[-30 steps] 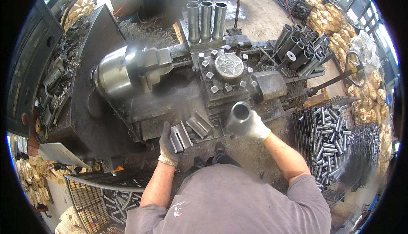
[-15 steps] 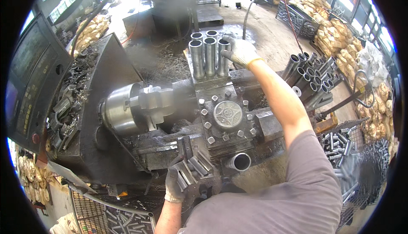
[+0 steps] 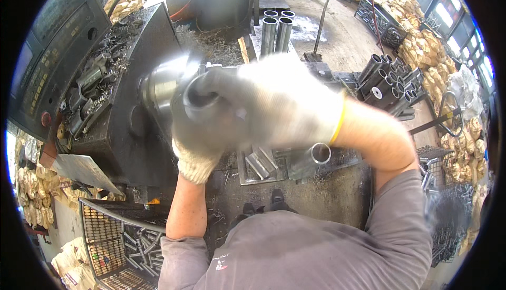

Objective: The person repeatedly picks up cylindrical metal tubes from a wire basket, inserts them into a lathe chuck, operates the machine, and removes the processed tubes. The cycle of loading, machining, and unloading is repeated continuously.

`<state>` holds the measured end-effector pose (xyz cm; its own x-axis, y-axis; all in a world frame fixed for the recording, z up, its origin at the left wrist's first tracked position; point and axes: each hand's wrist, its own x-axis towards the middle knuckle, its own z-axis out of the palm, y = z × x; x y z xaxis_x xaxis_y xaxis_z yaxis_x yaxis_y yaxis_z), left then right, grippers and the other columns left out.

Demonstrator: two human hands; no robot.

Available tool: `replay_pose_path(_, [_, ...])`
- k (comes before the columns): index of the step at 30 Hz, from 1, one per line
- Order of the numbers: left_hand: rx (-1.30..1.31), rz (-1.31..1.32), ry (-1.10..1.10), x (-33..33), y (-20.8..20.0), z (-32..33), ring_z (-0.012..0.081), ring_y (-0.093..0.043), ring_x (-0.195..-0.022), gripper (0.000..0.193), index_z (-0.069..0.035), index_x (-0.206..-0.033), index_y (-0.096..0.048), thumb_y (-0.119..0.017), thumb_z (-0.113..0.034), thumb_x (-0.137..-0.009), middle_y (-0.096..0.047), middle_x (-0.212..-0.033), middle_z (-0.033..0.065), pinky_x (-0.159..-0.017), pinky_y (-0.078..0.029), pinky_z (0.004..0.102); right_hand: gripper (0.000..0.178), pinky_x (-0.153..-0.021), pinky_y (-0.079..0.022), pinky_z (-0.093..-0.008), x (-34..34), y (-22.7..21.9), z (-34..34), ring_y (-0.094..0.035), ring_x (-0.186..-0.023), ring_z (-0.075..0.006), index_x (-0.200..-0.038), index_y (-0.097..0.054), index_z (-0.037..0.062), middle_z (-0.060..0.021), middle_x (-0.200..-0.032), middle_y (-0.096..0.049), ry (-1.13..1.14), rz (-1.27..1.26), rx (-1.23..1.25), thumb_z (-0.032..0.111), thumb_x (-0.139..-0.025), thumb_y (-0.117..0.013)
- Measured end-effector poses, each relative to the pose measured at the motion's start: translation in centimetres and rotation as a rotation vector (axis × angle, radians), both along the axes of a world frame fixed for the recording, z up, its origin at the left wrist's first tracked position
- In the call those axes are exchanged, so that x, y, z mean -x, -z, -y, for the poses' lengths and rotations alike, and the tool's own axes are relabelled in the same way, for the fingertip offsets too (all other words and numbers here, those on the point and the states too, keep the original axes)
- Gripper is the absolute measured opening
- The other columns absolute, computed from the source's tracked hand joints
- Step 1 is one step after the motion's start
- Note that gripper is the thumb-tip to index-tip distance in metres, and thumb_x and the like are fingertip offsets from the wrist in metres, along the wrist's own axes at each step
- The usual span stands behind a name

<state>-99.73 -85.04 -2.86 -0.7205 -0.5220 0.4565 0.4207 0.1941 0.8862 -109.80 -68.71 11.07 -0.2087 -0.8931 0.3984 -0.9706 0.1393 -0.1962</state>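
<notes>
My right hand point(image 3: 253, 105), in a pale knitted glove edged with yellow at the cuff, reaches across my body to the left. It is blurred, but seems to be grasping the near, open end of a grey, hollow, round metal tube point(image 3: 186, 94). My left hand point(image 3: 196, 150), in a soiled off-white knitted glove, is just below that open end; blur and overlap mean I cannot tell whether its fingers are closed. Just left of both hands is a shiny, round, silver-coloured metal chuck point(image 3: 161, 87).

I judge the step in hand to be handling the tube at the chuck. The next move seems to call for steady alignment, with my fingers clear of the chuck's face.

My right elbow is bent outward, the forearm slanting in from the right; my left forearm rises almost straight. Beyond my right hand stand four upright, shiny metal tubes point(image 3: 276, 39). Nearer me, below my right wrist, lies another smooth grey metal tube point(image 3: 303, 164), its open end facing right.
</notes>
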Motion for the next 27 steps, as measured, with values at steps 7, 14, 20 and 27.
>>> replay_pose_path(7, [-0.998, 0.462, 0.467, -6.5, 14.5, 1.6, 0.0248, -0.077, -0.077, 0.044, -0.006, -0.115, -0.071, -0.076, -0.046, -0.099, -0.076, -0.091, 0.0096, -0.070, -0.068, 0.0404, 0.063, -0.067, -0.063, -0.0495, -7.6, 28.1, -2.8, -0.077, -0.081, -0.0398, -0.139, -0.055, 0.0014, -0.0216, -0.098, -0.074, 0.524, 0.404, -0.284, 0.032, -0.090, -0.079])
replay_pose_path(14, [-1.185, 0.267, 0.499, -6.4, 18.5, 4.0, 0.0322, -0.077, -0.086, 0.073, -0.007, -0.118, -0.072, -0.060, -0.075, -0.097, -0.078, -0.100, 0.0137, -0.078, -0.067, 0.0476, 0.055, -0.078, -0.062, -0.0430, -4.4, 24.2, -2.5, -0.075, -0.087, -0.0264, -0.133, -0.065, -0.0003, -0.0188, -0.100, -0.077, 0.539, 1.078, -0.044, 0.035, -0.093, -0.077])
replay_pose_path(20, [-0.742, 0.150, 0.284, -4.5, 10.7, -1.8, 0.0338, -0.055, -0.139, 0.096, -0.003, -0.154, -0.050, -0.054, -0.081, -0.097, -0.059, -0.150, 0.0160, -0.120, -0.040, 0.0455, 0.073, -0.093, -0.059, -0.0434, -6.9, 19.4, 1.2, -0.075, -0.104, -0.0314, -0.133, -0.063, -0.0028, -0.0244, -0.113, -0.075, 0.544, 1.230, -0.208, 0.043, -0.082, -0.087])
replay_pose_path(27, [0.794, -0.006, -0.266, 10.0, 2.0, 8.5, 0.0330, -0.068, -0.124, 0.056, -0.008, -0.136, -0.067, -0.083, -0.025, -0.085, -0.066, -0.139, 0.0161, -0.102, -0.058, 0.0462, 0.074, -0.092, -0.061, -0.0476, -0.6, 5.9, -2.5, -0.077, -0.103, -0.0396, -0.145, -0.054, 0.0068, -0.0242, -0.118, -0.074, 0.230, 0.698, 0.013, 0.028, -0.081, -0.086])
